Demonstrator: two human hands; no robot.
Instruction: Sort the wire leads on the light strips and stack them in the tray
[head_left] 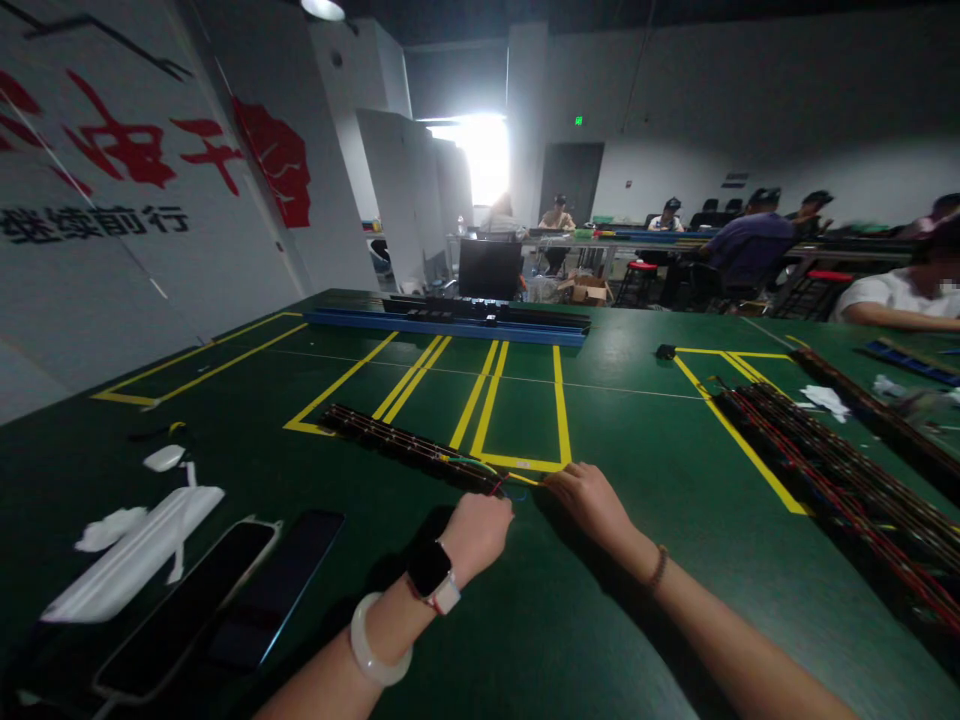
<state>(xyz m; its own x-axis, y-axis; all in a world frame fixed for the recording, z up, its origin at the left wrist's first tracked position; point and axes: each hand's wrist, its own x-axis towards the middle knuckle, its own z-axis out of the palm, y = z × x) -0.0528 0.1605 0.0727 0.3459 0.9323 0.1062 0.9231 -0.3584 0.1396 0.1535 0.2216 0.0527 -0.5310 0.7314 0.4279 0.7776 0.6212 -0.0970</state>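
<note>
A long dark strip with metal rods [397, 437] lies slantwise on the green table before me. From its near right end come a yellow-green wire [480, 463] and thinner red and blue wires. My left hand [480, 535], with a watch and a pale bangle on its arm, is closed at that end of the strip; what its fingers grip is hidden behind the hand. Just right of the strip, my right hand [585, 500] pinches the free end of the yellow-green wire, which stretches between the strip and my fingertips.
Two phones [277, 590] and a white roll-like piece [135, 560] lie at the left. Several wired strips [832, 470] are stacked at the right. Blue rails [450, 325] run along the far edge. Yellow tape [562, 410] marks the table [637, 630]. People sit at benches beyond.
</note>
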